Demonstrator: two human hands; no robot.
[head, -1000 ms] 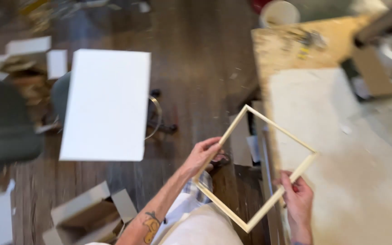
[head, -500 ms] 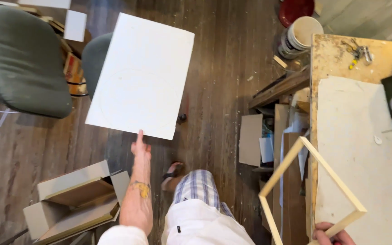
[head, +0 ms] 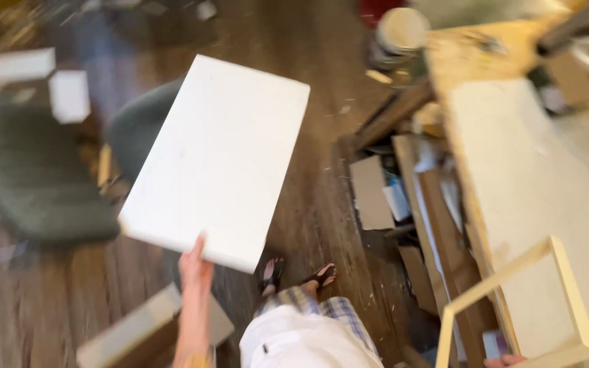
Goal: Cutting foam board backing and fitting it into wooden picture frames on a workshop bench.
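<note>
Left hand has its fingers pinched on the near edge of the white panel, whose long axis runs up and away from them. Right hand is barely in view gripping the wooden frame; finger spread can't be made out. Green chair left of the panel, workbench past the frame.

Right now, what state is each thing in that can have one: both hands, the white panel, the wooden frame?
left hand: gripping the near edge of the white panel
white panel: lifted, tilted, above the floor
right hand: only its fingertips show, at the frame's bottom corner; grip cannot be told
wooden frame: empty, open rectangle, over the workbench edge
workbench: pale sheet on top, clutter at the far end
green chair: unoccupied, blurred
</note>
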